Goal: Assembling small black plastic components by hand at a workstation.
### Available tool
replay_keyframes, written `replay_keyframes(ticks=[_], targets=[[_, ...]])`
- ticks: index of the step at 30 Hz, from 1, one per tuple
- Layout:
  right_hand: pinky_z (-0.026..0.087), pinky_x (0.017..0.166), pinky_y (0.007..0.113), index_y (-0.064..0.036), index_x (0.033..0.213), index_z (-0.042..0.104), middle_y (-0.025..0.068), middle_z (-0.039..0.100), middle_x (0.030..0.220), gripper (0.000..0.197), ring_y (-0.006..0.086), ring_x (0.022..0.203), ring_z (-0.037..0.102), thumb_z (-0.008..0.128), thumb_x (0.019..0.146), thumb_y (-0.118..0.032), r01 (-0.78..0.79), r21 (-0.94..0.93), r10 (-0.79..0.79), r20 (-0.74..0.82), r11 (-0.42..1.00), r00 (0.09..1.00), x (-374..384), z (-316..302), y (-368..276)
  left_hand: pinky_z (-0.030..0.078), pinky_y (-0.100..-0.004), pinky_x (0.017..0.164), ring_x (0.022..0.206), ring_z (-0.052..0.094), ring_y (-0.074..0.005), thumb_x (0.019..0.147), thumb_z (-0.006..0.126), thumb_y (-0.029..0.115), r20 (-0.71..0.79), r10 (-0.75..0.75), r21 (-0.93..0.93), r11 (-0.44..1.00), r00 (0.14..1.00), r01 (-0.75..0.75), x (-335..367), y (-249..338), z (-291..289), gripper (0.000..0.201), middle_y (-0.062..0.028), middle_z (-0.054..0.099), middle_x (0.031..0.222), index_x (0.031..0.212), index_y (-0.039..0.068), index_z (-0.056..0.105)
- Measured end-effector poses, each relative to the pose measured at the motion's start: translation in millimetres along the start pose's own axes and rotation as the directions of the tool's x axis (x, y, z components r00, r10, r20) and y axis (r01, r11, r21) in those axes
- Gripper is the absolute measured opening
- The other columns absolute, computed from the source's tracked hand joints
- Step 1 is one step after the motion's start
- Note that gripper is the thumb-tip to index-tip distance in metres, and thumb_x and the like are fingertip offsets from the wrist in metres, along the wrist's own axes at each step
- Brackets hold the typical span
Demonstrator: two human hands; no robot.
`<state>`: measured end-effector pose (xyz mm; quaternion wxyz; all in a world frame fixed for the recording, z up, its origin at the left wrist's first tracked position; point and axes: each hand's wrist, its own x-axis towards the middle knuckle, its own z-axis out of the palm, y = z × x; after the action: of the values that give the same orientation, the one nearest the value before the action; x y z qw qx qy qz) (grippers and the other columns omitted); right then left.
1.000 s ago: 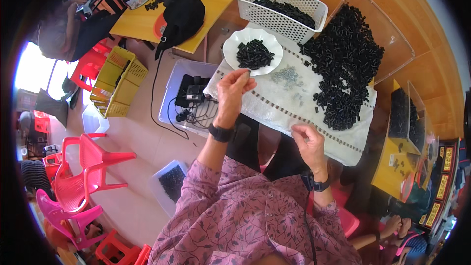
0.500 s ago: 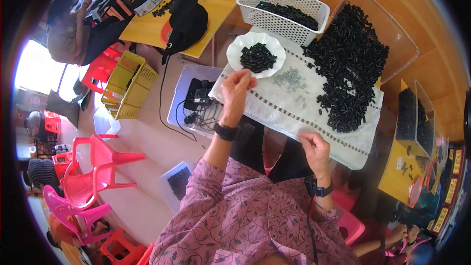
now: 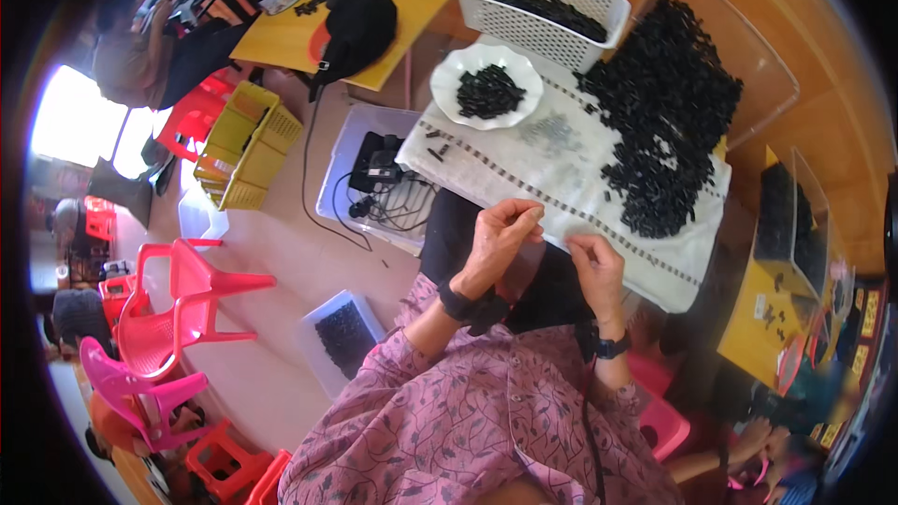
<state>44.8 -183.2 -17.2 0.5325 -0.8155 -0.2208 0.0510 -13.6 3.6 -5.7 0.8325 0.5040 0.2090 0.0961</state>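
Note:
My left hand (image 3: 499,241) is closed in a pinch in front of the near edge of the white cloth (image 3: 580,182). Beside it, at that edge, my right hand (image 3: 599,279) pinches too; anything between either set of fingertips is too small to make out. On the cloth stands a white scalloped plate (image 3: 449,84) with small black tube-like pieces (image 3: 489,92) in it. A few loose black pieces (image 3: 437,151) lie at the cloth's left end. Tiny clear pieces (image 3: 552,134) are scattered mid-cloth, left of a large heap of black pieces (image 3: 659,93).
A white perforated basket (image 3: 468,9) with black pieces stands at the back. A clear tub (image 3: 339,178) holds cables on the floor at left, near a smaller tub (image 3: 313,348), a yellow crate (image 3: 234,145) and a pink chair (image 3: 173,318). Other people sit around the room.
My left hand has drawn back from beside the plate toward my right hand. Loose black pieces now show on the cloth's left end. The right hand has hardly moved.

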Motion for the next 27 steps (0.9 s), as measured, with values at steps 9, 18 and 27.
replay_keyframes(ticks=[9, 18, 27], targets=[[0.050, 0.062, 0.029, -0.0023, 0.092, 0.068, 0.0093, 0.068, 0.082, 0.006, 0.0184, 0.070, 0.065, 0.069, 0.086, -0.002, 0.082, 0.026, -0.081, -0.050, 0.996, 0.995, 2.4, 3.5, 2.5, 0.053, -0.0214, 0.067, 0.072, 0.063, -0.0074, 0.096, 0.066, 0.015, 0.057, -0.077, 0.073, 0.995, 0.995, 0.072, -20.9, -13.0, 9.7, 0.022, -0.0039, 0.069, 0.084, 0.107, -0.003, 0.070], [0.050, 0.061, 0.028, -0.0025, 0.093, 0.068, 0.0095, 0.069, 0.082, 0.007, 0.0181, 0.070, 0.065, 0.071, 0.086, -0.003, 0.100, 0.034, -0.099, -0.051, 0.994, 0.994, 0.4, 2.2, 4.7, 0.054, -0.0207, 0.065, 0.070, 0.065, -0.0080, 0.096, 0.067, 0.014, 0.101, -0.144, 0.062, 0.988, 0.984, 0.138, -24.7, -20.3, 8.0, 0.020, -0.0042, 0.070, 0.090, 0.108, -0.002, 0.069], [0.051, 0.061, 0.028, -0.0013, 0.094, 0.068, 0.0096, 0.067, 0.085, 0.007, 0.0179, 0.069, 0.065, 0.069, 0.087, 0.000, 0.138, -0.014, -0.139, -0.084, 0.990, 0.987, 4.7, -13.2, -14.1, 0.056, -0.0229, 0.067, 0.073, 0.065, -0.0095, 0.095, 0.067, 0.013, 0.098, -0.160, 0.048, 0.987, 0.982, 0.156, -15.3, -24.4, 0.9, 0.021, -0.0064, 0.071, 0.093, 0.109, -0.003, 0.069]])
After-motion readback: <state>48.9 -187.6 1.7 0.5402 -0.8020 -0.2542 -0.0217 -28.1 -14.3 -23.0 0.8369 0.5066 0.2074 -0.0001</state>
